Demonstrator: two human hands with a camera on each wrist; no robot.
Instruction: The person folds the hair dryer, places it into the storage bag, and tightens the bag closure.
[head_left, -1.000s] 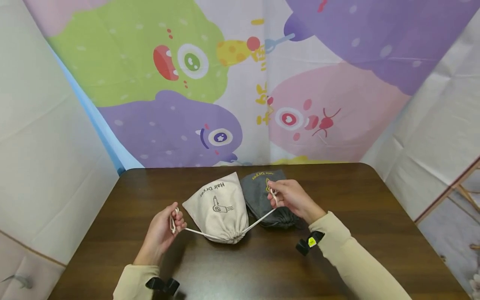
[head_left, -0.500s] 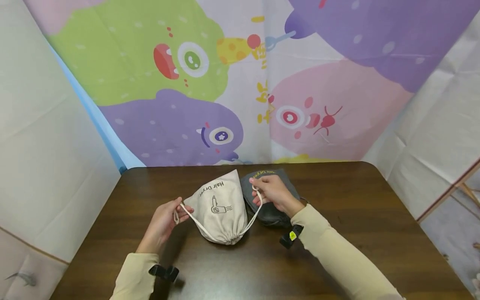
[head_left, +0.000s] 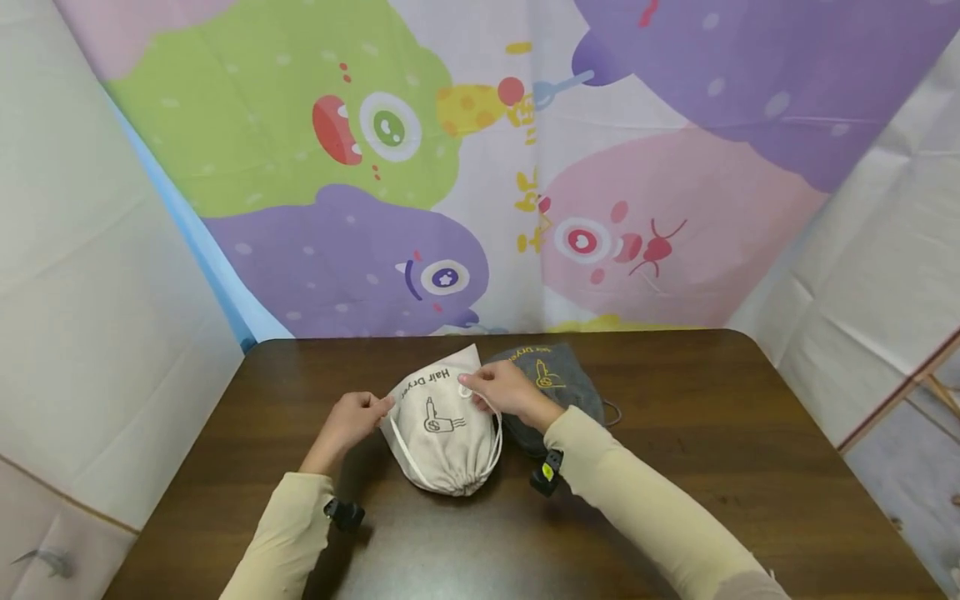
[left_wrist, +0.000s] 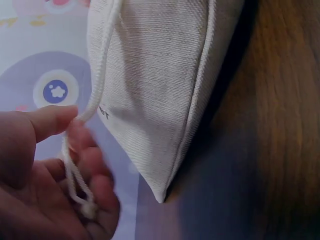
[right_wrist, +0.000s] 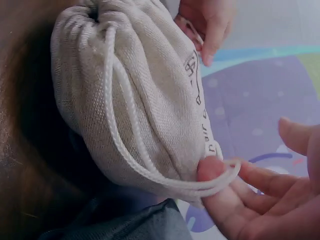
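A cream drawstring bag (head_left: 442,442) printed "Hair Dryer" lies on the table, its gathered mouth toward the person. My left hand (head_left: 348,427) is at the bag's left side. In the left wrist view, its thumb and forefinger pinch the white drawstring (left_wrist: 101,75), whose knotted end hangs across the other fingers. Over the bag's right upper part is my right hand (head_left: 512,393). As the right wrist view shows, the other cord loop (right_wrist: 150,172) lies across its fingers (right_wrist: 225,207), with the thumb standing apart from them.
A dark grey drawstring bag (head_left: 573,379) with yellow print lies right beside the cream one, partly under the right hand. Both rest on a brown wooden table (head_left: 675,500). A cartoon-printed cloth (head_left: 495,167) hangs behind its far edge.
Both hands have moved inward, bringing the cords from pulled out sideways to slack over the cream bag. The right hand has come left off the grey bag, and its thumb now stands apart.
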